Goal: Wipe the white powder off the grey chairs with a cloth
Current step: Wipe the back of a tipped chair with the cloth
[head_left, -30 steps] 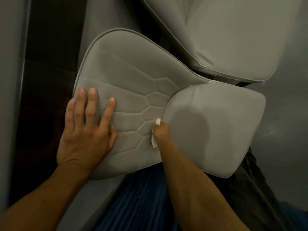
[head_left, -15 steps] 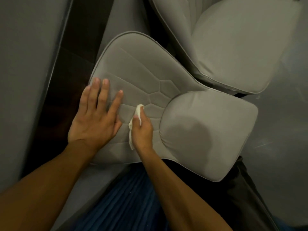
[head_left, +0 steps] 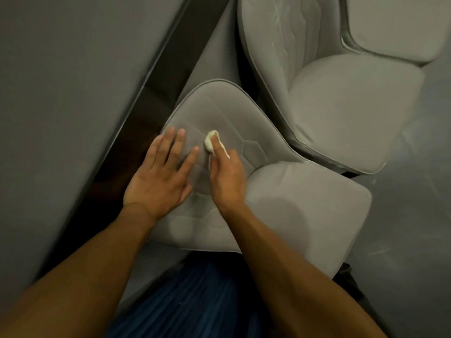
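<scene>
Left hand (head_left: 158, 179) is flat on the nearer grey chair's backrest (head_left: 227, 113), fingers straight and spread. Right hand (head_left: 225, 175) is right beside it, pinching a small wadded white cloth (head_left: 209, 142) and pressing it into the quilted fabric. Second grey chair (head_left: 341, 93) is behind, faint pale streaks on its backrest.

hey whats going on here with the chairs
A person is wiping the near grey chair with a small white cloth. The right hand holds the cloth against the chair's quilted panel, while the left hand lies flat on the panel beside it, fingers spread. A second grey chair stands just behind, with faint pale streaks on its backrest.
</scene>
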{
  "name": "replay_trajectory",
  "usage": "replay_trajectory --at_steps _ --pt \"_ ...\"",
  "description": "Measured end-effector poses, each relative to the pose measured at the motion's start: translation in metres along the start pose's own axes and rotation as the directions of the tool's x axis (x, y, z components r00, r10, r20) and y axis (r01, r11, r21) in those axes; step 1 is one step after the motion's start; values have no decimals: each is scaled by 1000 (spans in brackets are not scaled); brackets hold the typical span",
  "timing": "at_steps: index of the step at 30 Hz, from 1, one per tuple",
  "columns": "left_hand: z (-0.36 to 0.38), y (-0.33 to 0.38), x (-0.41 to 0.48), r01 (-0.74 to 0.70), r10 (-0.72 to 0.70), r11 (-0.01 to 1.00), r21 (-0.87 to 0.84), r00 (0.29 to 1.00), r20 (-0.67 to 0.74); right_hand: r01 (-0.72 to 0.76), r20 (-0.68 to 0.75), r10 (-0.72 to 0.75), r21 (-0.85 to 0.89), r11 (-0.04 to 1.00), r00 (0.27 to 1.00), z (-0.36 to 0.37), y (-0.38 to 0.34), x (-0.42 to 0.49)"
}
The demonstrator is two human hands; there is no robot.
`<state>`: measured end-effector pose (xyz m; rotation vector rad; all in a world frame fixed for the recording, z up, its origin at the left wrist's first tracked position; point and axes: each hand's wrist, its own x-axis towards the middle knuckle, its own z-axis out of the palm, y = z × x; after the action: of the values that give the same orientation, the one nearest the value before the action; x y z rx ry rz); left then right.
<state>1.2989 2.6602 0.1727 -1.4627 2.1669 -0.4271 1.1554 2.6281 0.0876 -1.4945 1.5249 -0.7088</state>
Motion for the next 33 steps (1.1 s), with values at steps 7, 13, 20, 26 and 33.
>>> replay_trajectory --at_steps 7,13,20,26,33 --pt "1 0 0 6 -7 1000 -23 999 -36 171 -88 -174 -38 985 981 -3 -21 -9" --pt "4 -1 -1 3 -3 1000 21 1000 0 -235 53 238 -51 971 970 -7 35 -1" --pt "-10 -4 -1 24 -29 987 -160 999 -26 -193 40 190 79 978 981 -35 15 0" --pt "-48 3 17 179 -152 941 -288 982 112 -69 55 56 256 964 997 -92 -9 23" --pt "-105 1 124 325 -288 844 -426 946 150 -189 52 182 348 918 982 -175 2 111"
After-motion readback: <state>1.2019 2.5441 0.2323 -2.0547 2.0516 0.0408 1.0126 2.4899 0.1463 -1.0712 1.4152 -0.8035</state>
